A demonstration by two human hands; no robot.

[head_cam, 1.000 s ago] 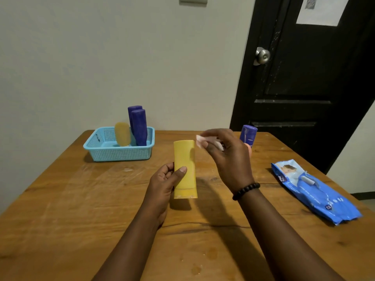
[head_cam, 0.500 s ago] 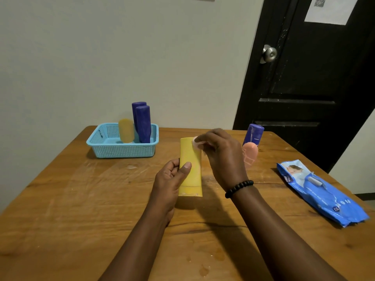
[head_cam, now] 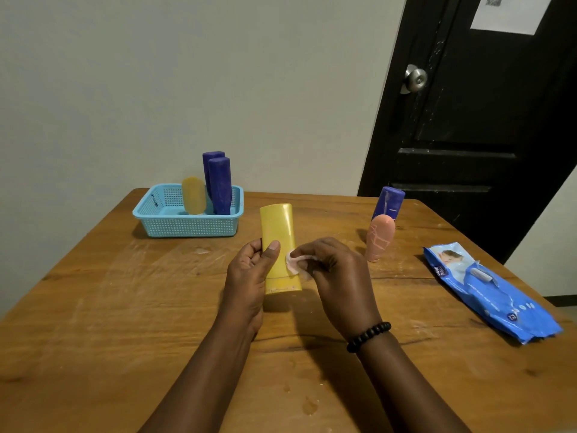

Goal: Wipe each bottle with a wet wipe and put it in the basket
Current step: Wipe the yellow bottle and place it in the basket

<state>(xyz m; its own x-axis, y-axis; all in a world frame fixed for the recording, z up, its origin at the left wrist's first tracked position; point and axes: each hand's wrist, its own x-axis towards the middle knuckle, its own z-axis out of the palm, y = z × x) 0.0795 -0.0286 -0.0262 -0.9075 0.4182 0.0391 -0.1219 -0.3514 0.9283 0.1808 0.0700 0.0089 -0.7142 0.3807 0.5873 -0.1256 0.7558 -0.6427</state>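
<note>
My left hand [head_cam: 249, 276] grips a yellow bottle [head_cam: 278, 229] upright at the table's middle, its cap end resting on the wood. My right hand [head_cam: 337, 273] pinches a small crumpled wet wipe [head_cam: 293, 264] against the bottle's lower right side. The blue basket [head_cam: 187, 226] at the back left holds two purple bottles [head_cam: 220, 185] and a small yellow bottle [head_cam: 193, 195]. On the table at the back right stand a pink bottle [head_cam: 379, 237] and, behind it, a purple bottle [head_cam: 390, 203].
A blue pack of wet wipes [head_cam: 490, 292] lies flat near the table's right edge. The wooden table [head_cam: 93, 323] carries damp smears and a few drops near the front. A wall and a black door [head_cam: 468, 120] rise behind the table.
My right hand has slid the wipe down the yellow bottle, from its top to its lower side. My left hand keeps its grip on the bottle.
</note>
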